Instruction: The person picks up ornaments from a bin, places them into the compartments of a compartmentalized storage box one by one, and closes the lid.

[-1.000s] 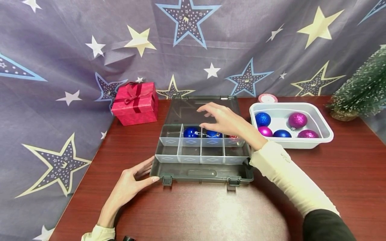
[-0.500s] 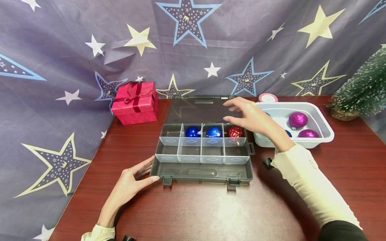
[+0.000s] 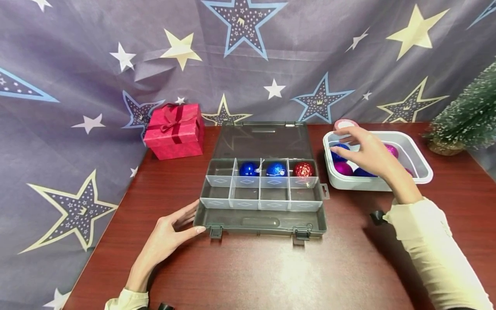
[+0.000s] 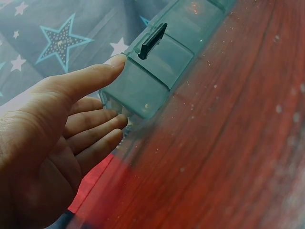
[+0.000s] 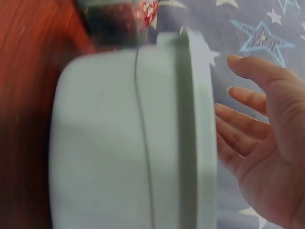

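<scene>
A grey see-through case (image 3: 259,221) lies with its lid (image 3: 267,142) back. Its rear row of compartments holds a glossy blue ball (image 3: 249,169), a glittery blue ball (image 3: 276,169) and a red ball (image 3: 303,170). My left hand (image 3: 164,241) touches the case's front left corner, thumb at the front, fingers along the side; the left wrist view shows the same hand (image 4: 62,124) there. Above the white tub (image 3: 358,185) hovers my right hand (image 3: 372,157), fingers relaxed and empty. Blue and pink balls, such as a glittery blue one (image 3: 339,153), lie inside, partly hidden by that hand.
At the back left stands a red gift box (image 3: 174,131) with a bow. Behind the tub lies a pink and white roll (image 3: 346,124). A frosted small tree (image 3: 466,114) is at the right edge, and a star-patterned cloth (image 3: 255,73) hangs behind the table.
My right hand has moved right, from above the case's compartments to above the tub, uncovering the red ball. The left hand has stayed at the case's corner.
</scene>
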The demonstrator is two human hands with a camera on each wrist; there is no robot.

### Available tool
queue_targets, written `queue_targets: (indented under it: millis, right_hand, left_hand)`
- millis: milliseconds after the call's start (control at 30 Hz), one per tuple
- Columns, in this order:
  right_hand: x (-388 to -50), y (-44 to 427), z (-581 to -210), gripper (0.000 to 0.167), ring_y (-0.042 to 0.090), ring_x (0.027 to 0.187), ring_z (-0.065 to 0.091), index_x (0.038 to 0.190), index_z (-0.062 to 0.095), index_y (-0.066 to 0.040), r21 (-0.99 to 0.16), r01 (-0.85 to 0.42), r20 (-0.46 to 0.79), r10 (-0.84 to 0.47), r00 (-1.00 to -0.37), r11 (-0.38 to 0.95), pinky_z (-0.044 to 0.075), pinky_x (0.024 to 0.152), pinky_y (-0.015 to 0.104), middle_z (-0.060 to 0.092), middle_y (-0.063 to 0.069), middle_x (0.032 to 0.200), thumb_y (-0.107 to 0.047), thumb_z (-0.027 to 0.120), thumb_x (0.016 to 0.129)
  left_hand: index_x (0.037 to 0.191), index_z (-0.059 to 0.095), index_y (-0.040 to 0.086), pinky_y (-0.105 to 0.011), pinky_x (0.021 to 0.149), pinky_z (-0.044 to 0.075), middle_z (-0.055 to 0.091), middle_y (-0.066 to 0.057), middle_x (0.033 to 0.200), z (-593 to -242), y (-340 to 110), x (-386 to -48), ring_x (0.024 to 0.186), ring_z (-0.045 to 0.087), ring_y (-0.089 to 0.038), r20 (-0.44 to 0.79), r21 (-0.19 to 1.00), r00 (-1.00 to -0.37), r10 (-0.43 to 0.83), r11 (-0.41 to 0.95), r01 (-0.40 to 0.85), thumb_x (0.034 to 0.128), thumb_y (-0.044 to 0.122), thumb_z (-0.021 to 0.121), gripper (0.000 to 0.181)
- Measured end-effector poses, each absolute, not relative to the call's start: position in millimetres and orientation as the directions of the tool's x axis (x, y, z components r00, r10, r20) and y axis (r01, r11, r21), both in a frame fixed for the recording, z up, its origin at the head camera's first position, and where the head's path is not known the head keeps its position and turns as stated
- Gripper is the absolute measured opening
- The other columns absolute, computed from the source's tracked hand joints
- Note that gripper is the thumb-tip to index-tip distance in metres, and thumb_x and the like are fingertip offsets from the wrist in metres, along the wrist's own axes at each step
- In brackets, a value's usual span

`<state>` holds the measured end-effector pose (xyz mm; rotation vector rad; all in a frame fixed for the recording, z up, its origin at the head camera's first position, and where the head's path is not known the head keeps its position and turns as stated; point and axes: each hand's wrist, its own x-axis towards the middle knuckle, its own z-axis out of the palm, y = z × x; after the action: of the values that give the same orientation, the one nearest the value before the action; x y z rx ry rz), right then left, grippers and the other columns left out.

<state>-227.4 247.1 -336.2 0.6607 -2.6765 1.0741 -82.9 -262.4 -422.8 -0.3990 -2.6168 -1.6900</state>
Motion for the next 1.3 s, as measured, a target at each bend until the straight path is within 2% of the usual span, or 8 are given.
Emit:
queue_targets:
  millis: [167,467,833,1300]
  right_hand:
    - [-227,264,-340,0.049,0.049,0.113,0.064,0.134,0.061,0.003,-0.617,-0.357,0.245,-0.260,-0.934,0.701,0.049,0.097,0.065,0.063,0.029,0.131,-0.021,0.078,0.094]
    - [-234,280,-349,0.054,0.050,0.114,0.064,0.136,0.058,0.005,-0.606,-0.278,0.143,-0.241,-0.960,0.745,0.050,0.098,0.065,0.060,0.031,0.133,-0.029,0.076,0.097]
    - [-246,282,-358,0.058,0.056,0.114,0.061,0.136,0.052,0.009,-0.565,-0.285,0.056,-0.308,-0.950,0.774,0.047,0.098,0.068,0.057,0.038,0.132,-0.023,0.077,0.096]
    - [-257,278,-368,0.064,0.057,0.125,0.050,0.141,0.046,0.012,-0.552,-0.256,-0.012,-0.314,-0.949,0.794,0.037,0.107,0.069,0.052,0.041,0.135,-0.025,0.075,0.097]
  left_hand:
    - [0.148,0.059,0.018,-0.026,0.098,0.054,0.067,-0.006,0.135,-423,-262,-83,0.118,0.068,-0.020,0.137,0.899,-0.968,0.212,0.384,0.211,0.0873,0.015,0.086,0.066]
    - [0.148,0.059,0.017,-0.026,0.099,0.054,0.067,-0.006,0.135,-424,-263,-84,0.119,0.067,-0.019,0.150,0.901,-0.964,0.221,0.371,0.225,0.0875,0.013,0.086,0.066]
    - [0.148,0.059,0.017,-0.026,0.099,0.054,0.067,-0.006,0.135,-424,-263,-83,0.119,0.067,-0.019,0.155,0.897,-0.963,0.219,0.376,0.230,0.0875,0.013,0.086,0.066]
    - [0.148,0.059,0.018,-0.026,0.098,0.054,0.067,-0.005,0.135,-423,-263,-83,0.117,0.068,-0.019,0.147,0.892,-0.965,0.219,0.393,0.225,0.0876,0.015,0.086,0.066]
